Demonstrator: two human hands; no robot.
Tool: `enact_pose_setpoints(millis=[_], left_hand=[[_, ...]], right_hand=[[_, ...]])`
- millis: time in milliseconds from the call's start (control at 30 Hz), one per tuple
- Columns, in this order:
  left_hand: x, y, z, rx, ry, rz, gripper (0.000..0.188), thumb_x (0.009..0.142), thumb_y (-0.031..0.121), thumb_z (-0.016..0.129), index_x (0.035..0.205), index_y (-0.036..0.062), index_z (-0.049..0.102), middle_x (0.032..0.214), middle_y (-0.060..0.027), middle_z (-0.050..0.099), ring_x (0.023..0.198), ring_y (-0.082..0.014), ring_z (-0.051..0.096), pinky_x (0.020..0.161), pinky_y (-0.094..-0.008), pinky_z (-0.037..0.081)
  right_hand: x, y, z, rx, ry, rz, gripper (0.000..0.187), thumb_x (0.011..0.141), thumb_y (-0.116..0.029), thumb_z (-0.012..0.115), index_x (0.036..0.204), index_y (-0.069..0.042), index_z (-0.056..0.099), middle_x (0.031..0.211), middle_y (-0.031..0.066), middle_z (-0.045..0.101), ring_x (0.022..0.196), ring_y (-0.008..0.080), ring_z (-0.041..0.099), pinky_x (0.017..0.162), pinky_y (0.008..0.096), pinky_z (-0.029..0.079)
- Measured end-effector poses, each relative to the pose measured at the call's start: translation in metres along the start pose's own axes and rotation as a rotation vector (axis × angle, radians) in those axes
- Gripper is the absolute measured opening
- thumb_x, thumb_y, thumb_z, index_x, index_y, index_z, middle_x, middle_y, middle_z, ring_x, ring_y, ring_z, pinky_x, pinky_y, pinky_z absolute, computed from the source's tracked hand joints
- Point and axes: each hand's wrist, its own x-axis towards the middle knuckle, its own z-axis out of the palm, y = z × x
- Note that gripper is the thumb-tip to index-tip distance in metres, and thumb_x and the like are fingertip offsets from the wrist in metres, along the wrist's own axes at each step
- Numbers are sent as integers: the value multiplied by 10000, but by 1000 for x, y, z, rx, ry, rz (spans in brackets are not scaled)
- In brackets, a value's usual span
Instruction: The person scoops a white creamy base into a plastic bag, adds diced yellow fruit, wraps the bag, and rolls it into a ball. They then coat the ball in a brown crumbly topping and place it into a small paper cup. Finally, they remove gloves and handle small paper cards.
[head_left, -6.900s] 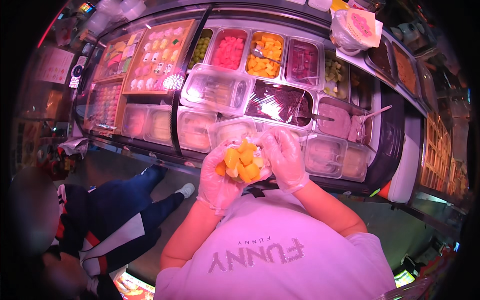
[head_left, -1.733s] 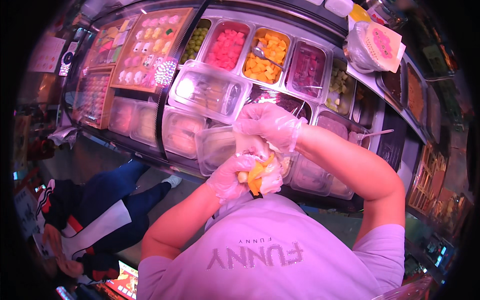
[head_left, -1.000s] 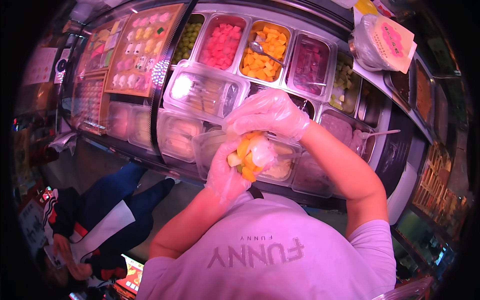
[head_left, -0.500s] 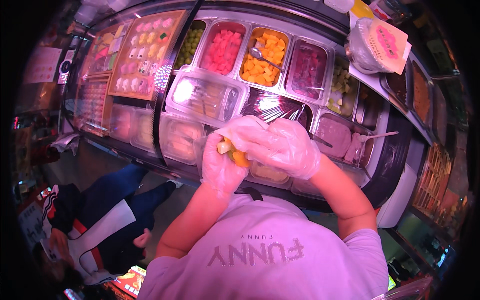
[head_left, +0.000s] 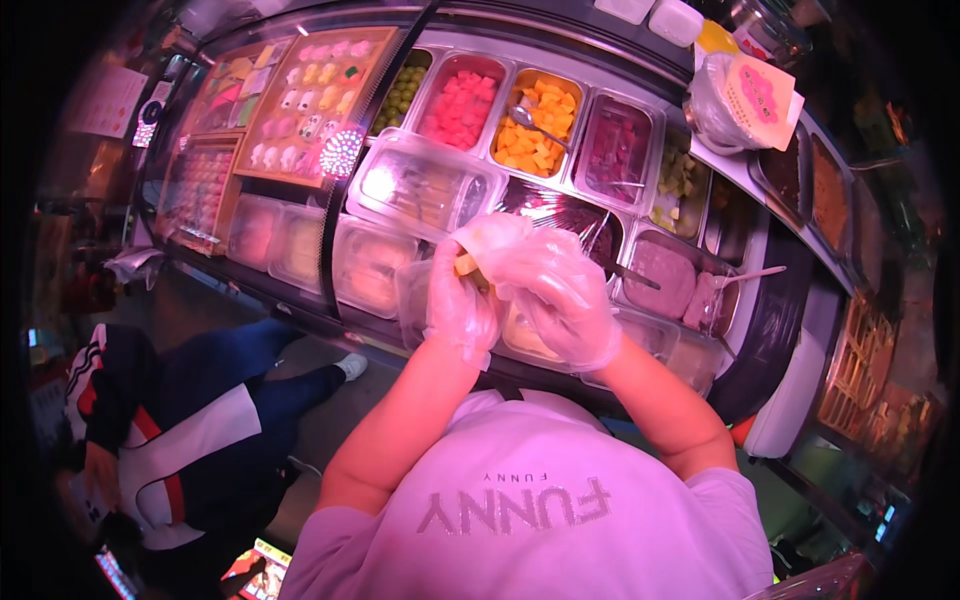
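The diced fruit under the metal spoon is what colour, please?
The diced fruit is orange-yellow, clearest in the head view.

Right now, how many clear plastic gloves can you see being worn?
2: one on the left hand, which holds some orange fruit, and one on the right hand, close beside it. More may be hidden at the dark edges.

Wears a lilac short-sleeved T-shirt [head_left: 540, 560] and clear gloves [head_left: 572, 310].

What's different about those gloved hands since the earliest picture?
The translucent-gloved right hand has come leftward over the yellow-orange fruit chunks, leaving only a bit visible. The translucent-gloved left hand still holds them. The silver metal spoon stays on the orange fruit cubes.
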Motion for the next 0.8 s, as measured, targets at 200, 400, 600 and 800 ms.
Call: enact_pose_setpoints(millis=[200, 400, 600, 800], left_hand=[[-16, 10, 19, 28, -41, -30, 474, 1037, 351, 420, 1320, -10, 539, 1322, -172, 603, 1210, -308, 600, 1082, -427, 469], [-30, 17, 15, -51, -220, -128, 451, 1032, 340, 460, 1308, -7, 543, 1299, -158, 615, 1192, -292, 608, 1070, -420, 474], [-48, 20, 28, -17, -236, -110, 422, 1034, 347, 499, 1291, 17, 554, 1262, -121, 628, 1164, -246, 616, 1043, -402, 485], [-57, 28, 25, -36, -289, -75, 452, 1050, 383, 478, 1294, 10, 553, 1279, -120, 620, 1189, -253, 601, 1057, -406, 473]], right_hand=[[-1, -12, -8, -180, -200, -144, 334, 734, -51, 724, 1056, -128, 677, 1086, 11, 658, 999, 210, 637, 1018, 454, 372], [-3, -29, -11, -437, -376, -221, 410, 730, -103, 716, 1136, -106, 661, 1155, 11, 634, 1062, 192, 599, 1048, 478, 353], [-2, -40, -3, -514, -213, -299, 342, 626, -111, 743, 966, -91, 715, 1180, 36, 641, 986, 230, 639, 1024, 511, 398], [-2, -46, 10, -597, -218, -302, 316, 706, -169, 733, 1018, -115, 736, 1206, 28, 669, 1116, 256, 634, 1026, 504, 403]])
